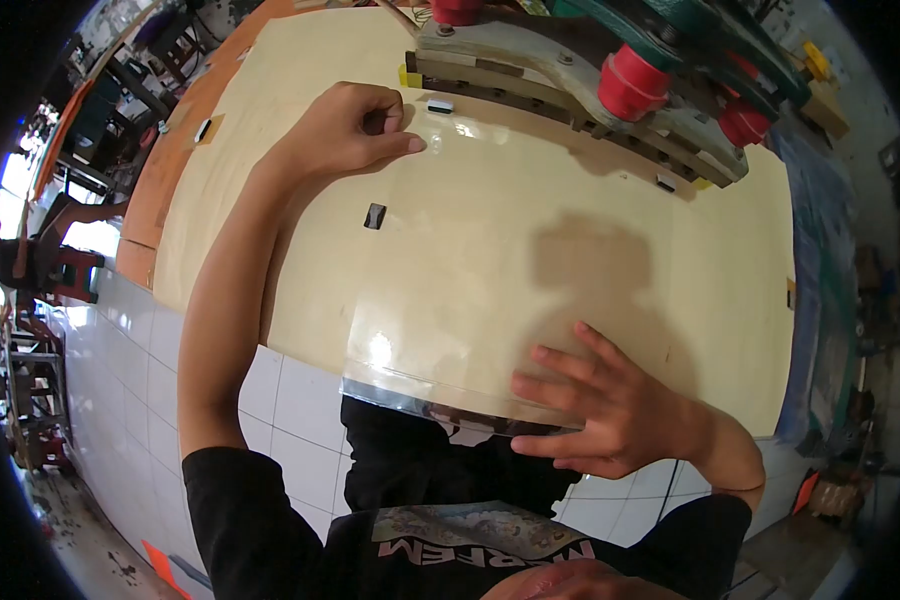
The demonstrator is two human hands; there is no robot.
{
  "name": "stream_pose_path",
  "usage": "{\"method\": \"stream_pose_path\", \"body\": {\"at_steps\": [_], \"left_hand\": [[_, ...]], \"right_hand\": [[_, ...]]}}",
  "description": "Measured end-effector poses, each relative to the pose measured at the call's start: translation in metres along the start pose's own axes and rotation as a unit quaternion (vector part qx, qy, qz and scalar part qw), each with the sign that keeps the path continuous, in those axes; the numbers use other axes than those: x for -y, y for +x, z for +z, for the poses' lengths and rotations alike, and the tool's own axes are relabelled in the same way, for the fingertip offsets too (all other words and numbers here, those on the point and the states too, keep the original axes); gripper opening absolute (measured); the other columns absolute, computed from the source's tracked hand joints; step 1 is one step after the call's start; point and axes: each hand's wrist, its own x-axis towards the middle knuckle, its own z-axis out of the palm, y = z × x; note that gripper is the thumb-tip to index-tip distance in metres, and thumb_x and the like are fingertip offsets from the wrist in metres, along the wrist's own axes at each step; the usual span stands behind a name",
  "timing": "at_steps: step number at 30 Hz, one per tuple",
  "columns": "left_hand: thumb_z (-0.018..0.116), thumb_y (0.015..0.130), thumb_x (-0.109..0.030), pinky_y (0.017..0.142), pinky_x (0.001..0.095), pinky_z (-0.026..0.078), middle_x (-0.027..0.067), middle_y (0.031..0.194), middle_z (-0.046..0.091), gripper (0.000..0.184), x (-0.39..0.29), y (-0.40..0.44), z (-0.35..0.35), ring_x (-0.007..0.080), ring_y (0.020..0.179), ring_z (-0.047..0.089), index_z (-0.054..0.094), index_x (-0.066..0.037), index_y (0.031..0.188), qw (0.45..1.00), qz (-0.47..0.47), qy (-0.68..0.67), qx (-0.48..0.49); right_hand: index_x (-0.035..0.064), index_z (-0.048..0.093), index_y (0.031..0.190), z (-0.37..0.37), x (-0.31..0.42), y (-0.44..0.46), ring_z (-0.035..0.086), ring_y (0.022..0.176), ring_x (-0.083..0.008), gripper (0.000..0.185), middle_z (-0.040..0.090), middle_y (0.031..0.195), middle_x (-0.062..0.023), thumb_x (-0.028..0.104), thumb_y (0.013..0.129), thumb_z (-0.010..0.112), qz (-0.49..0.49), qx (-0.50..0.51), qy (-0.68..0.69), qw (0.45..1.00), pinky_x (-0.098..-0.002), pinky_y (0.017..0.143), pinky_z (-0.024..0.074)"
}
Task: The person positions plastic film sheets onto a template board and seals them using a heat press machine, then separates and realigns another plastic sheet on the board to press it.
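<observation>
A clear, glossy plastic sheet (440, 290) lies on the cream-coloured tabletop (310, 290), its near edge hanging over the front of the table. At the sheet's far left corner, my left hand (345, 130) has its fingers curled in and its thumb stretched out low over the surface. Whatever those curled fingers hold, if anything, is hidden. My right hand (615, 410) is open, fingers spread, over the near right edge of the sheet; whether it touches the plastic is unclear. Beyond the sheet stands a machine with a long metal bar (530, 95) set across the table.
Red fittings (634, 82) and a green arm (710, 30) sit above the bar. Small dark-and-white blocks (440, 106) (666, 183) lie along it, and a dark patch (374, 216) marks the tabletop. Bluish plastic (815, 280) hangs at the right. A red stool (75, 275) stands far left.
</observation>
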Motion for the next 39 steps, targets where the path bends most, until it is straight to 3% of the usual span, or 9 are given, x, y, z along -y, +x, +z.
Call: {"method": "stream_pose_path", "body": {"at_steps": [5, 11, 14, 16, 17, 20, 26, 32, 39], "left_hand": [[0.077, 0.081, -0.020, 0.045, 0.0251, 0.030, -0.0032, 0.053, 0.043, 0.038, 0.002, 0.000, 0.001, 0.0057, 0.049, 0.041, 0.046, -0.007, 0.064, 1.000, -0.002, -0.003, -0.002], [0.076, 0.081, -0.020, 0.045, 0.0256, 0.030, -0.0029, 0.052, 0.042, 0.039, 0.002, 0.000, 0.000, 0.0064, 0.048, 0.040, 0.045, -0.006, 0.063, 1.000, 0.008, 0.002, -0.006], [0.076, 0.082, -0.020, 0.045, 0.0257, 0.031, -0.0028, 0.051, 0.043, 0.039, 0.005, 0.000, 0.000, 0.0065, 0.048, 0.040, 0.045, -0.006, 0.063, 0.999, 0.032, 0.020, -0.012], [0.076, 0.082, -0.021, 0.045, 0.0257, 0.031, -0.0024, 0.051, 0.043, 0.039, 0.003, -0.001, 0.000, 0.0066, 0.048, 0.040, 0.045, -0.006, 0.062, 1.000, 0.020, 0.012, -0.008], [0.076, 0.082, -0.021, 0.045, 0.0258, 0.032, -0.0021, 0.051, 0.044, 0.039, 0.002, -0.001, 0.000, 0.0067, 0.048, 0.041, 0.045, -0.006, 0.062, 1.000, 0.010, 0.004, -0.003], [0.075, 0.082, -0.021, 0.045, 0.0259, 0.034, -0.0016, 0.052, 0.046, 0.040, 0.004, 0.000, -0.001, 0.0071, 0.049, 0.042, 0.045, -0.006, 0.062, 0.999, 0.024, 0.024, -0.005], [0.074, 0.083, -0.022, 0.045, 0.0283, 0.034, 0.0003, 0.049, 0.046, 0.038, 0.005, -0.001, 0.000, 0.0094, 0.046, 0.040, 0.047, -0.005, 0.060, 0.996, 0.064, 0.051, -0.026], [0.073, 0.082, -0.030, 0.045, 0.0335, 0.032, 0.0041, 0.044, 0.040, 0.050, -0.005, -0.010, -0.006, 0.0141, 0.042, 0.038, 0.046, -0.004, 0.049, 0.985, 0.050, 0.163, -0.016], [0.074, 0.082, -0.031, 0.045, 0.0336, 0.033, 0.0044, 0.043, 0.042, 0.050, -0.005, -0.010, -0.006, 0.0154, 0.041, 0.038, 0.047, -0.004, 0.049, 0.988, 0.057, 0.146, -0.012]], "right_hand": [[0.0289, 0.066, 0.118, -0.001, 0.001, 0.000, 0.036, 0.138, -0.0323, 0.039, 0.045, 0.146, -0.0095, 0.035, 0.079, 0.070, -0.011, -0.001, 0.012, 1.000, -0.0610, 0.114, 0.0179], [0.0245, 0.064, 0.122, -0.011, 0.000, 0.002, 0.037, 0.137, -0.0337, 0.045, 0.046, 0.144, -0.0109, 0.043, 0.081, 0.066, -0.009, 0.001, 0.032, 0.999, -0.0610, 0.114, 0.0174], [0.0212, 0.062, 0.124, -0.013, -0.007, -0.004, 0.042, 0.133, -0.0352, 0.049, 0.049, 0.141, -0.0126, 0.047, 0.083, 0.064, 0.040, -0.060, -0.012, 0.997, -0.0622, 0.111, 0.0228], [0.0132, 0.065, 0.118, -0.014, -0.015, -0.008, 0.053, 0.121, -0.0380, 0.044, 0.056, 0.131, -0.0153, 0.039, 0.083, 0.066, 0.120, -0.151, -0.105, 0.976, -0.0583, 0.104, 0.0352], [0.0132, 0.065, 0.118, -0.014, -0.020, -0.009, 0.053, 0.121, -0.0380, 0.044, 0.056, 0.131, -0.0153, 0.039, 0.083, 0.066, 0.120, -0.150, -0.105, 0.976, -0.0583, 0.104, 0.0352], [0.0001, 0.068, 0.098, -0.016, -0.030, -0.005, 0.063, 0.097, -0.0373, 0.023, 0.065, 0.108, -0.0168, 0.018, 0.083, 0.066, 0.197, -0.285, -0.130, 0.929, -0.0433, 0.087, 0.0493], [-0.0009, 0.069, 0.091, -0.013, -0.035, -0.003, 0.064, 0.088, -0.0321, 0.018, 0.068, 0.096, -0.0153, 0.016, 0.085, 0.065, 0.249, -0.317, -0.117, 0.908, -0.0391, 0.077, 0.0511], [-0.0028, 0.069, 0.091, -0.013, -0.035, -0.002, 0.065, 0.090, -0.0326, 0.022, 0.068, 0.097, -0.0171, 0.018, 0.088, 0.061, 0.265, -0.288, -0.115, 0.913, -0.0369, 0.078, 0.0514], [0.0009, 0.069, 0.087, -0.012, -0.035, -0.001, 0.064, 0.086, -0.0298, 0.018, 0.068, 0.095, -0.0122, 0.018, 0.085, 0.065, 0.262, -0.300, -0.130, 0.908, -0.0368, 0.076, 0.0502]]}}
